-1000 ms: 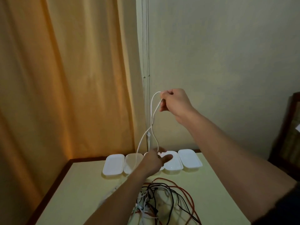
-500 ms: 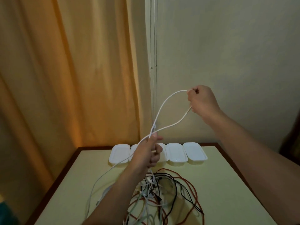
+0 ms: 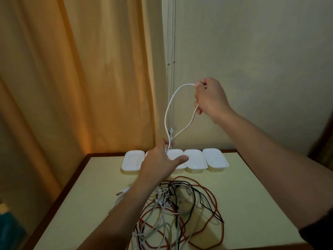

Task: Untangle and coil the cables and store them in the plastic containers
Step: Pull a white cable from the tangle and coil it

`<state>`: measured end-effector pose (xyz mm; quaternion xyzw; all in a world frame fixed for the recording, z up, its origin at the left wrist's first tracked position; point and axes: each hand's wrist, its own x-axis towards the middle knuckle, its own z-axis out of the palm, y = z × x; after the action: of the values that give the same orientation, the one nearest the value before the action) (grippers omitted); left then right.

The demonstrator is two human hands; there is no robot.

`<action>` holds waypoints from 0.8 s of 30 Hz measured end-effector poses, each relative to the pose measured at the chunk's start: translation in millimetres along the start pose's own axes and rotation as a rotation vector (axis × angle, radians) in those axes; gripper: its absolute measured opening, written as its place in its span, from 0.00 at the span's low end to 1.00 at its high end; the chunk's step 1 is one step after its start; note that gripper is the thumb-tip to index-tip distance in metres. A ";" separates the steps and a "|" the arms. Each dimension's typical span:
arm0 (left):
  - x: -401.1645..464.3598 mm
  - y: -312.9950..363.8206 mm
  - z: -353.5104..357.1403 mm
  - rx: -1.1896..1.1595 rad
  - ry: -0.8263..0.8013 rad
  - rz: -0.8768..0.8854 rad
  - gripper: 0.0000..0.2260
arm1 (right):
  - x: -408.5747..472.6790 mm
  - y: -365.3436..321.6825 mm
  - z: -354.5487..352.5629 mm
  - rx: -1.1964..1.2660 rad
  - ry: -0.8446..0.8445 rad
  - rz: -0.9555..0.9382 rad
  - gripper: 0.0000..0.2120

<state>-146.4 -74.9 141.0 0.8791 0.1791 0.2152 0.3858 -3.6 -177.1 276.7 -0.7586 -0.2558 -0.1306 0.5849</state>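
Note:
A white cable (image 3: 170, 105) forms a tall loop in the air between my hands. My right hand (image 3: 210, 98) grips the top of the loop in a fist, raised in front of the wall. My left hand (image 3: 162, 159) holds the loop's lower end above the table, fingers round the cable and thumb stretched out to the right. The cable's plug end (image 3: 122, 192) lies on the table beside my left forearm. A tangle of red, black, white and pale green cables (image 3: 180, 210) lies below my hands. Several white plastic containers (image 3: 215, 159) stand in a row at the table's far edge.
The pale yellow table (image 3: 252, 195) has a dark brown rim. An orange curtain (image 3: 72, 87) hangs at the left, and thin blind cords (image 3: 170, 60) run down the wall behind the loop. A teal object (image 3: 7, 228) shows at the bottom left.
My right hand has moved left and a little up, narrowing the loop. The slack that trailed over the table's left side is drawn in. My left thumb has stretched out.

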 end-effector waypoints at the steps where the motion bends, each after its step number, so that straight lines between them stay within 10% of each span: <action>1: 0.9 -6.8 4.0 0.076 0.017 -0.022 0.24 | 0.8 -0.4 0.2 -0.025 -0.006 -0.004 0.08; 5: 2.3 -31.4 1.1 0.155 0.130 -0.078 0.22 | 2.0 6.6 -4.9 -0.094 -0.024 0.020 0.10; 10: -1.6 -45.5 1.9 0.201 -0.216 0.001 0.07 | -2.7 16.8 -5.7 -0.141 -0.056 0.039 0.11; 19: 23.8 -40.2 -26.9 0.005 -0.207 0.166 0.15 | -1.1 50.2 -32.9 -0.366 -0.015 -0.024 0.09; 24: 55.1 -20.2 -41.9 -0.082 -0.188 0.207 0.16 | -32.8 83.7 -24.4 0.038 0.029 0.285 0.16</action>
<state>-124.6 -10.3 164.5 0.8927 0.0415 0.1778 0.4121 16.7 -223.6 198.6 -0.7740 -0.1395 -0.0521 0.6155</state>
